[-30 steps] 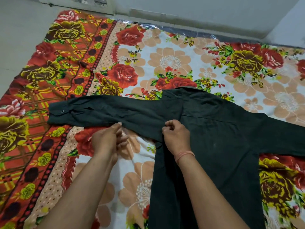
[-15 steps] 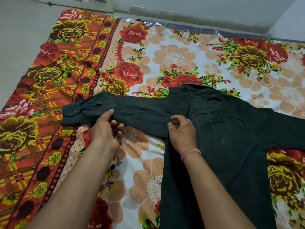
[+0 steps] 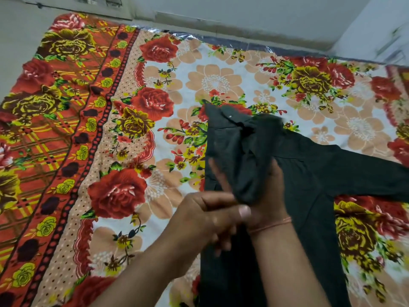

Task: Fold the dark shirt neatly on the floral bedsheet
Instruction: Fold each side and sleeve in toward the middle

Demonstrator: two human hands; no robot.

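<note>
The dark shirt (image 3: 309,173) lies on the floral bedsheet (image 3: 155,107), its body running toward me and its right sleeve stretched out to the right. Its left sleeve (image 3: 234,138) is lifted and swung over the shirt's body, cuff pointing away from me. My left hand (image 3: 208,213) grips the sleeve's lower part from the left, blurred by motion. My right hand (image 3: 270,196) lies on the shirt near the shoulder, partly hidden under the bunched sleeve; its fingers curl at the fabric.
The bedsheet is spread on a pale floor (image 3: 17,41), with an orange patterned border (image 3: 55,129) at the left. A white wall (image 3: 243,14) runs along the far edge. A shiny plastic strip (image 3: 221,39) shows under the sheet's far edge.
My left hand has carried the left sleeve from its stretched-out place on the left up and over to the right, onto the shirt's body. My right hand has stayed near the shoulder.
</note>
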